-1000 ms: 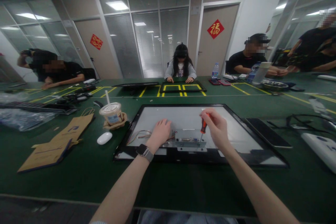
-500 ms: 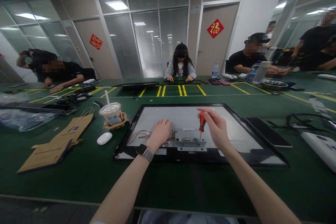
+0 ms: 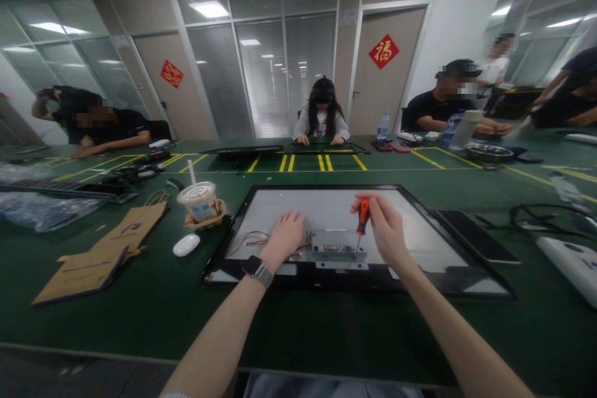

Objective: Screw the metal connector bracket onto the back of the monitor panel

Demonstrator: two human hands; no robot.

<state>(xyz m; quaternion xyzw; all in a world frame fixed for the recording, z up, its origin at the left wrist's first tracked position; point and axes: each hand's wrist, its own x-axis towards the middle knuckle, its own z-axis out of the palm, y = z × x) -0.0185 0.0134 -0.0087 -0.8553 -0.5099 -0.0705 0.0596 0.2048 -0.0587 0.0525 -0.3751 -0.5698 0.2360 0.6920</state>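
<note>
A flat display panel [image 3: 326,205] with a black frame lies on the green table in front of me. At its near edge sits a metal bracket [image 3: 339,249] with connector ports. My right hand [image 3: 385,224] grips an orange-and-black screwdriver [image 3: 364,214], its shaft pointing down at the bracket's right end. My left hand [image 3: 286,233], with a watch [image 3: 257,268] on the wrist, lies on the panel left of the bracket, fingers stretched forward. Thin wires [image 3: 254,237] run out beside it; what is under the palm is hidden.
Left of the panel are a lidded drink cup [image 3: 198,199], a white mouse [image 3: 186,245] and a paper bag [image 3: 107,255]. A black phone-like slab [image 3: 476,235] and a white device [image 3: 566,267] lie at right. Several people sit around the table.
The screwdriver handle has shifted slightly and turned in my right hand. My left hand stays in place. In the background at right, people have moved.
</note>
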